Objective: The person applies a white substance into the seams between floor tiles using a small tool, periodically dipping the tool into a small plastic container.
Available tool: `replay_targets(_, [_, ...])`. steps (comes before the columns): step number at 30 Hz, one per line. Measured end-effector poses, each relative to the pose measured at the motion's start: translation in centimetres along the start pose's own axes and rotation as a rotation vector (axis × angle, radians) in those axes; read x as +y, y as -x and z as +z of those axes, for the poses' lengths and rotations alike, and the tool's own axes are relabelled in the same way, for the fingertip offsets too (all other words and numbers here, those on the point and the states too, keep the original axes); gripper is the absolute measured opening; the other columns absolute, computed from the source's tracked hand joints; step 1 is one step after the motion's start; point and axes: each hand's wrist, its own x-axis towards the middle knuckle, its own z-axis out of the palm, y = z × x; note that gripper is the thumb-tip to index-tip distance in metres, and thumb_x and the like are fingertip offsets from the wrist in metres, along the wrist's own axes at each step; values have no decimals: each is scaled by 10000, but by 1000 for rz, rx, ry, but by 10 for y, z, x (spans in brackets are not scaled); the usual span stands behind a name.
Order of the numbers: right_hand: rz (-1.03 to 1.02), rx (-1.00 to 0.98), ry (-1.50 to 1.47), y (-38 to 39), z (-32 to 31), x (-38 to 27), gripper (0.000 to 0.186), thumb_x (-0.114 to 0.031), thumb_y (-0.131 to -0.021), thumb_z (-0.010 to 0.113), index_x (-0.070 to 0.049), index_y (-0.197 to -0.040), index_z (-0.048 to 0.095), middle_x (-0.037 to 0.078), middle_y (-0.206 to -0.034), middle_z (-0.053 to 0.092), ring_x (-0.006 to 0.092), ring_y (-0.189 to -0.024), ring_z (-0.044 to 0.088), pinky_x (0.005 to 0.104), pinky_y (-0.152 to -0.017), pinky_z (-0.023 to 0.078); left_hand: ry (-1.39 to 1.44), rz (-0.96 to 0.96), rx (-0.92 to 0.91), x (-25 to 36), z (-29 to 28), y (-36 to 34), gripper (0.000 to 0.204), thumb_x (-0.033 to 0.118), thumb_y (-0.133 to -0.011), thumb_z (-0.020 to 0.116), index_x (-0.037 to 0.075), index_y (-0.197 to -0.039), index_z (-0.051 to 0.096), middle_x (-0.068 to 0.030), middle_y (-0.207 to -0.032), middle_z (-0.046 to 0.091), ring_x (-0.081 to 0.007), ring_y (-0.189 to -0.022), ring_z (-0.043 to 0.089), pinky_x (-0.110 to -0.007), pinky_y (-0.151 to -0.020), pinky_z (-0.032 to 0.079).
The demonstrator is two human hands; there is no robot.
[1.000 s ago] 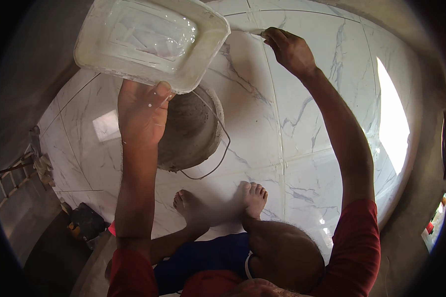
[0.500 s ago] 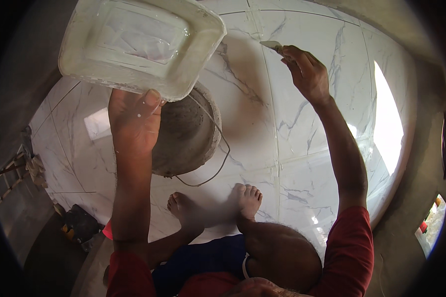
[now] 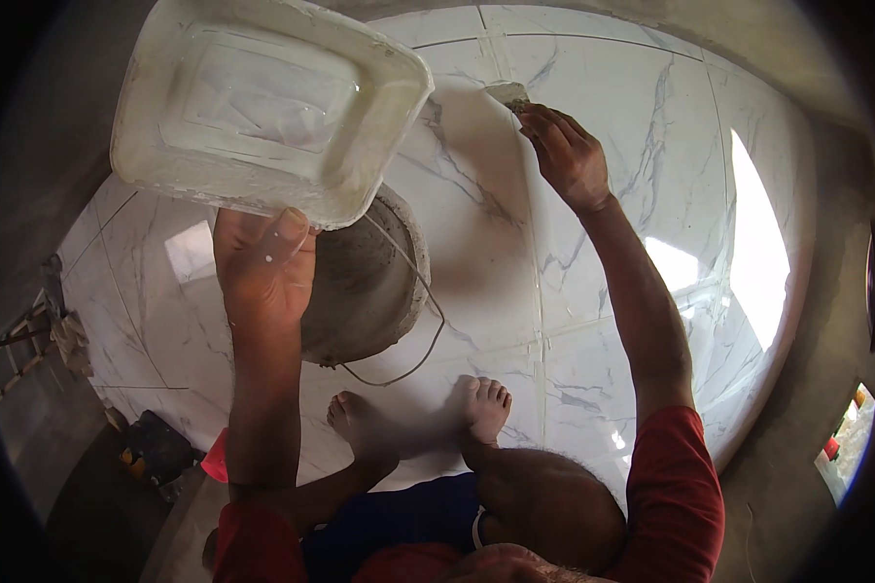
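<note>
My left hand grips the near edge of a rectangular off-white plastic tub, thumb over the rim and fingers underneath. The tub is tilted, its inside facing me, with wet whitish residue on its bottom and walls. To the right, my right hand is closed around a small putty knife, whose short blade points left toward the tub. The knife and tub are apart. Most of the knife's handle is hidden in my fingers. White spots dot my left thumb.
Below the tub stands a mortar-stained bucket with a wire handle hanging to its right. Marble-patterned tiles cover the floor, with whitish joints. My bare feet are near the bucket. A dark tool-like object lies at lower left.
My right hand has moved left with the putty knife, closer to the tub, and the blade shows broader. The tub sits slightly lower in view, as does the bucket.
</note>
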Motion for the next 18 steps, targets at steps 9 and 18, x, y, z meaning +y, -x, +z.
replay_targets(9, [11, 63, 7, -32, 29, 30, 272, -34, -863, 766, -65, -1120, 682, 114, -1075, 759, 286, -937, 749, 364, -787, 624, 32, 3, 16, 0, 2, 4, 593, -51, -841, 731, -55, -1390, 506, -147, -1375, 627, -253, -1303, 593, -445, -1201, 403])
replay_targets(18, [20, 106, -13, -49, 42, 42, 258, -42, -884, 750, -69, -1129, 677, 95, -1073, 757, 281, -914, 747, 361, -763, 616, 29, 11, -15, -2, -1, 7, 618, -73, -886, 656, -48, -1458, 424, -160, -1372, 579, -278, -1285, 576, -467, -1114, 448])
